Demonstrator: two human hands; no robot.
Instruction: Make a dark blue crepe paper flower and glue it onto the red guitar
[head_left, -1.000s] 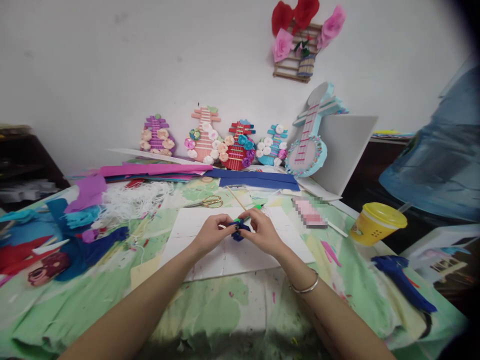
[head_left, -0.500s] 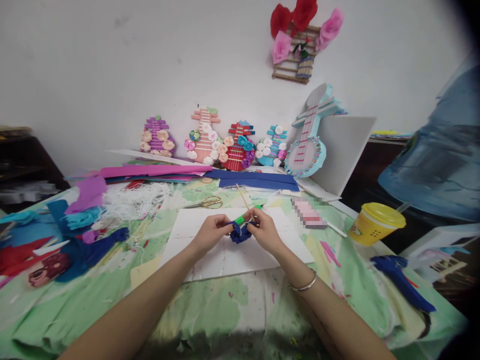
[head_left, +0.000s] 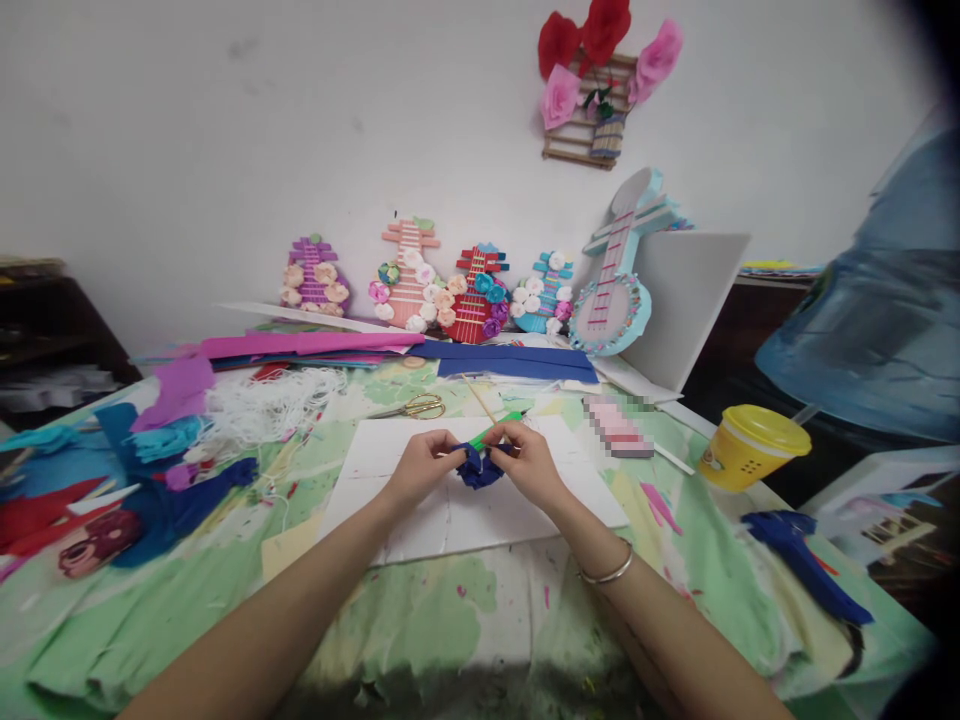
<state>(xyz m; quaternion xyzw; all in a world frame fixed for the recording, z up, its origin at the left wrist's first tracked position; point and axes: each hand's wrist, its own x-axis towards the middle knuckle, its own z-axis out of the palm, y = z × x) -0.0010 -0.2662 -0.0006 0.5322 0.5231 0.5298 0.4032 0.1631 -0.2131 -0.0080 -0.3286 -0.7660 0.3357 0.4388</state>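
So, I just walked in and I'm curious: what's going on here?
A person's left hand and right hand both pinch a crumpled dark-blue material over a white board. Gold-handled scissors lie just beyond the board, and flower-trimmed, instrument-like shapes stand along the back.

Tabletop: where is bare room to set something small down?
Open: cloth between the forearms, this side of the white board, bar tiny scraps; also the board right of the right hand. Crowded: the left, with white string and purple sheet; the back, with blue strips and guitar-shaped crafts.
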